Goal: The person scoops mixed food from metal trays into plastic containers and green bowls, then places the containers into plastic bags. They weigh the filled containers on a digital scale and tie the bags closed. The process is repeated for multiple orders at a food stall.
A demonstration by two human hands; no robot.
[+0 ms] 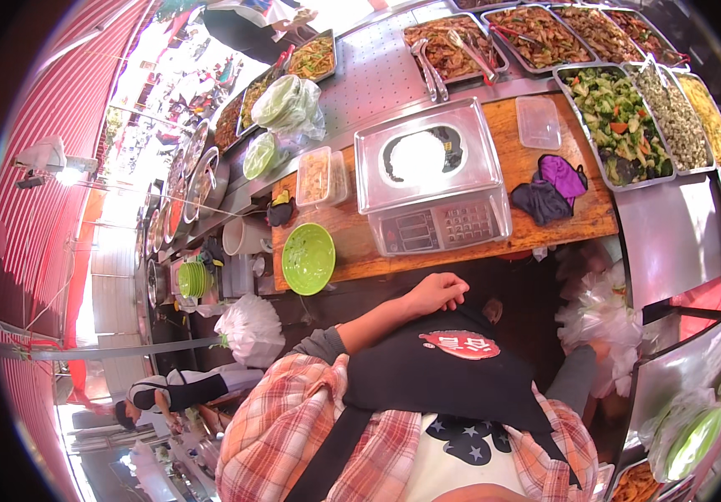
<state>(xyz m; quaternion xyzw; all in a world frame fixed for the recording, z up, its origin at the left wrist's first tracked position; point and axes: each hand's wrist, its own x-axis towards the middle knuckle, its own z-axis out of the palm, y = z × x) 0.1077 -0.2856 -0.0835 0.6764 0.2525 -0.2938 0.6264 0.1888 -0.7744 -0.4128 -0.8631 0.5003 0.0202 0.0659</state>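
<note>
My left hand point(437, 293) hangs in front of my black apron point(423, 370), its fingers loosely curled with nothing seen in them. My right hand point(599, 350) is mostly hidden at a hanging bunch of clear plastic bags point(608, 320); its grip does not show. Before me on a wooden board point(360, 251) stands an electronic scale with a steel top point(426, 157). A green bowl point(308, 258) is at the board's left edge, beside lidded food boxes point(315, 177). A purple and black cloth item point(549, 188) and a clear plastic lid or container point(538, 122) lie to the right.
Steel trays of cooked food, one with broccoli point(618, 125), line the right and back. Tongs point(429, 70) rest on a meat tray. Stacked green plates point(192, 279) and a hanging white bag bundle point(251, 329) are left. Another person point(178, 392) works at lower left.
</note>
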